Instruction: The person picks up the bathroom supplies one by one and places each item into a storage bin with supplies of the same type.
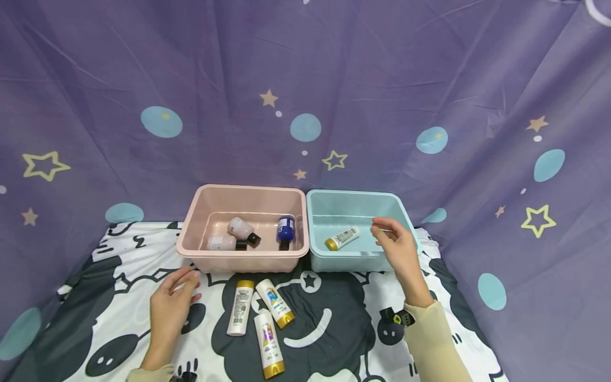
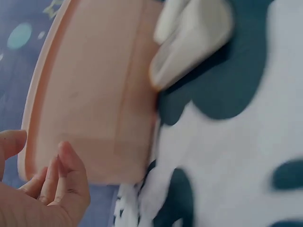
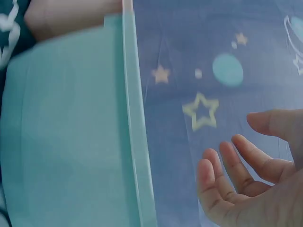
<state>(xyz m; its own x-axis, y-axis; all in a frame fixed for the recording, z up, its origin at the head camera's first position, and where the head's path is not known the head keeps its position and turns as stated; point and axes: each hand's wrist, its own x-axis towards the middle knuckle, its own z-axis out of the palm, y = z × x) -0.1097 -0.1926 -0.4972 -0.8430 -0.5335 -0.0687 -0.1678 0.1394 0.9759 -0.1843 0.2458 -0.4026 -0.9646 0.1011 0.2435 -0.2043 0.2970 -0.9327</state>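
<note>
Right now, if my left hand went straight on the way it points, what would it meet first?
Probably the pink bin, towards its left end: your left hand points that way, and nothing shows between them. Depth is unclear, so the hand might pass above it instead.

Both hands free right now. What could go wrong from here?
1. Three white tubes lie close together on the cloth; grabbing one may nudge the others.
2. The right hand is over the blue bin, near its right side; pulling back low might catch the rim and shift it.
3. The pink bin stands right beside the blue one, so a tube released near the adjoining rims might land in either.
</note>
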